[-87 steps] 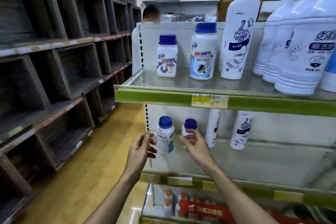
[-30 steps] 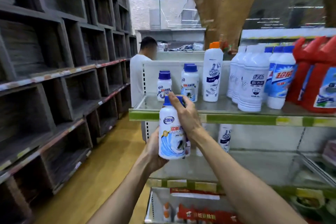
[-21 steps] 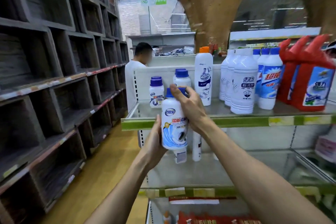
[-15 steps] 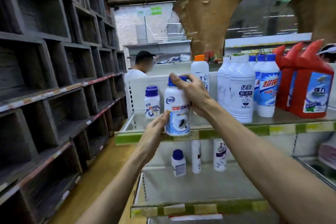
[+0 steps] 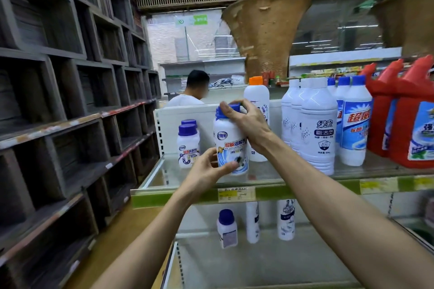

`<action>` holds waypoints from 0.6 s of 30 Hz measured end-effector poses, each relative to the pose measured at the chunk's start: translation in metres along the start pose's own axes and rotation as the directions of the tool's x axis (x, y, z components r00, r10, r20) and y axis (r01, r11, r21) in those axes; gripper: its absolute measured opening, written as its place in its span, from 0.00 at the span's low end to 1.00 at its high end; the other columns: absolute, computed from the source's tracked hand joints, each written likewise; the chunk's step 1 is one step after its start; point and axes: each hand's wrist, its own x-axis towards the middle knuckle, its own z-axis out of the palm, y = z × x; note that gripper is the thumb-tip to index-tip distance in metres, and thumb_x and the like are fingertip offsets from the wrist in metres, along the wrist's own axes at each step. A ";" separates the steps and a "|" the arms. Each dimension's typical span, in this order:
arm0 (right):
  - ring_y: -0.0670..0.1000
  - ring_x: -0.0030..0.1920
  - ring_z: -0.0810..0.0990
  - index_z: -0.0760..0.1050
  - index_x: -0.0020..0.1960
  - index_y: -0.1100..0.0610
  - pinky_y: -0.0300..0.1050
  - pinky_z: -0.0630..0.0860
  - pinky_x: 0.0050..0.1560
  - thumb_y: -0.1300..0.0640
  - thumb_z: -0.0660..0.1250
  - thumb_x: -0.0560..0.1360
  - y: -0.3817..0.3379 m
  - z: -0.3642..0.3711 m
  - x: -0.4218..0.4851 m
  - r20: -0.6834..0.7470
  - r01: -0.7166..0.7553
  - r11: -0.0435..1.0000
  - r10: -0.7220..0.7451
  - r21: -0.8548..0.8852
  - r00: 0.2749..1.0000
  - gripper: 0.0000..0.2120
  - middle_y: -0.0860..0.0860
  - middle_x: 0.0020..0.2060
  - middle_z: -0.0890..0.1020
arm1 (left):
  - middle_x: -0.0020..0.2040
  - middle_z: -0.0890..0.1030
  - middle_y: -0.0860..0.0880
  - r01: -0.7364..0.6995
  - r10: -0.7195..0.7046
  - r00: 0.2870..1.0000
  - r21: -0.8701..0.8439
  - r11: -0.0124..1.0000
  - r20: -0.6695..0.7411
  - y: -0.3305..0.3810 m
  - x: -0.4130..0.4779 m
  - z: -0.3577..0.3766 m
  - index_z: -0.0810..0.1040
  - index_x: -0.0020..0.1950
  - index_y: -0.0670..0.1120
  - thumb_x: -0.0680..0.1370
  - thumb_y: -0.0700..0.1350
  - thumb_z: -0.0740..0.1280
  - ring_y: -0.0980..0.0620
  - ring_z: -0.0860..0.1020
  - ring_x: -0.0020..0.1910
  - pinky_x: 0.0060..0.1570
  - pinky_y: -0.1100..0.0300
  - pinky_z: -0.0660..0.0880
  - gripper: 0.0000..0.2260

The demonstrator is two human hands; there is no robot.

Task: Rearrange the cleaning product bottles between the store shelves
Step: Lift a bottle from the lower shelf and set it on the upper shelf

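Note:
A white drain-cleaner bottle (image 5: pixel 229 145) with a blue cap stands upright at the front of the upper shelf (image 5: pixel 305 191). My right hand (image 5: pixel 246 124) grips its cap and shoulder from above. My left hand (image 5: pixel 209 169) holds its base, thumb across the label. Whether the bottle's bottom touches the shelf is hidden by my fingers. Two smaller blue-capped bottles (image 5: pixel 187 145) stand just left of it. A tall white bottle with an orange cap (image 5: pixel 257 98) is behind my right hand.
Right on the upper shelf stand several white bottles (image 5: pixel 317 134) and red jugs (image 5: pixel 408 119). The lower shelf (image 5: pixel 270 263) holds a small blue-capped bottle (image 5: pixel 226 229) and two tall white ones (image 5: pixel 285 219). Dark wooden cubbies (image 5: pixel 70 124) line the left. A person (image 5: pixel 195 89) stands beyond the shelving.
Both hands took the blue-capped bottle from the lower shelf, lifted it, and moved it forward onto the upper shelf level. The bottle that stood there is now hidden behind it.

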 end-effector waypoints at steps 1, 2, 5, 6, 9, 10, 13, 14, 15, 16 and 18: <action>0.51 0.45 0.85 0.76 0.58 0.55 0.47 0.83 0.47 0.41 0.74 0.73 0.004 -0.001 0.000 0.002 0.000 1.000 0.000 -0.002 1.000 0.22 0.52 0.49 0.86 | 0.54 0.85 0.51 0.007 -0.007 1.000 0.001 1.000 0.002 -0.002 0.002 0.001 0.77 0.61 0.46 0.73 0.46 0.76 0.61 0.83 0.49 0.43 0.73 0.76 0.19; 0.51 0.45 0.86 0.76 0.58 0.55 0.48 0.83 0.48 0.42 0.74 0.73 0.007 -0.001 0.000 0.004 -0.003 1.000 0.003 0.003 1.000 0.21 0.52 0.48 0.86 | 0.54 0.85 0.50 0.017 -0.017 1.000 0.006 1.000 0.003 -0.004 0.004 0.003 0.76 0.62 0.46 0.73 0.46 0.76 0.59 0.83 0.50 0.43 0.72 0.76 0.19; 0.51 0.46 0.86 0.76 0.57 0.56 0.48 0.83 0.49 0.44 0.74 0.74 0.018 -0.002 -0.002 0.005 0.003 0.999 -0.003 0.033 1.000 0.20 0.52 0.49 0.86 | 0.52 0.84 0.51 0.038 -0.039 0.999 0.079 0.996 0.016 -0.007 0.006 0.005 0.75 0.61 0.46 0.73 0.47 0.76 0.60 0.83 0.48 0.42 0.71 0.77 0.19; 0.51 0.46 0.86 0.76 0.57 0.55 0.49 0.83 0.50 0.44 0.74 0.74 0.022 -0.001 -0.003 0.008 0.002 1.000 -0.002 0.031 1.000 0.19 0.53 0.50 0.86 | 0.52 0.84 0.52 0.043 -0.046 0.999 0.105 0.993 0.024 -0.007 0.007 0.004 0.75 0.61 0.46 0.73 0.47 0.76 0.60 0.83 0.48 0.43 0.70 0.77 0.19; 0.54 0.49 0.86 0.76 0.58 0.55 0.53 0.83 0.54 0.44 0.74 0.74 0.032 0.002 -0.002 0.005 -0.010 0.999 0.010 0.036 1.000 0.20 0.54 0.53 0.85 | 0.54 0.84 0.50 0.082 -0.088 0.995 0.138 0.987 0.043 -0.011 0.012 0.001 0.74 0.62 0.46 0.73 0.47 0.76 0.56 0.83 0.51 0.53 0.60 0.80 0.20; 0.54 0.51 0.86 0.76 0.58 0.54 0.54 0.83 0.55 0.43 0.74 0.73 0.035 0.002 -0.001 -0.005 -0.007 0.999 0.008 0.033 1.000 0.21 0.55 0.53 0.85 | 0.54 0.85 0.50 0.093 -0.100 0.994 0.138 0.986 0.045 -0.013 0.014 0.000 0.75 0.62 0.46 0.73 0.47 0.76 0.55 0.84 0.52 0.56 0.56 0.80 0.20; 0.56 0.54 0.85 0.76 0.61 0.55 0.54 0.82 0.57 0.41 0.74 0.72 0.038 0.004 0.001 -0.017 -0.004 1.000 0.004 0.014 1.000 0.24 0.55 0.55 0.84 | 0.53 0.85 0.50 0.110 -0.121 0.991 0.167 0.980 0.056 -0.015 0.017 -0.002 0.76 0.61 0.46 0.73 0.47 0.76 0.54 0.84 0.51 0.58 0.53 0.80 0.19; 0.55 0.55 0.85 0.75 0.62 0.55 0.54 0.82 0.57 0.42 0.74 0.73 0.038 0.005 0.001 -0.018 -0.006 1.000 0.006 0.004 1.000 0.25 0.55 0.56 0.84 | 0.53 0.85 0.51 0.111 -0.124 0.990 0.182 0.977 0.062 -0.015 0.017 -0.002 0.76 0.61 0.46 0.73 0.48 0.76 0.55 0.84 0.51 0.58 0.54 0.80 0.19; 0.55 0.54 0.84 0.75 0.62 0.55 0.55 0.82 0.57 0.41 0.74 0.72 0.039 0.005 0.001 -0.025 -0.005 1.000 0.005 -0.005 1.000 0.25 0.55 0.56 0.84 | 0.54 0.85 0.51 0.112 -0.126 0.990 0.189 0.976 0.067 -0.014 0.017 -0.002 0.76 0.61 0.46 0.73 0.48 0.76 0.55 0.84 0.51 0.57 0.55 0.79 0.19; 0.55 0.54 0.84 0.76 0.62 0.55 0.56 0.82 0.58 0.41 0.74 0.72 0.039 0.006 0.001 -0.036 -0.005 1.000 0.005 -0.011 0.999 0.26 0.55 0.56 0.84 | 0.54 0.85 0.51 0.109 -0.124 0.990 0.194 0.975 0.068 -0.012 0.017 -0.001 0.76 0.61 0.47 0.73 0.48 0.75 0.55 0.84 0.51 0.56 0.56 0.79 0.19; 0.55 0.55 0.84 0.77 0.61 0.55 0.58 0.81 0.59 0.38 0.75 0.69 0.039 0.007 0.001 -0.058 -0.006 1.000 0.006 -0.011 0.998 0.28 0.55 0.54 0.85 | 0.54 0.85 0.51 0.101 -0.114 0.992 0.211 0.972 0.054 -0.011 0.017 0.000 0.76 0.61 0.47 0.74 0.48 0.75 0.55 0.83 0.51 0.55 0.57 0.79 0.18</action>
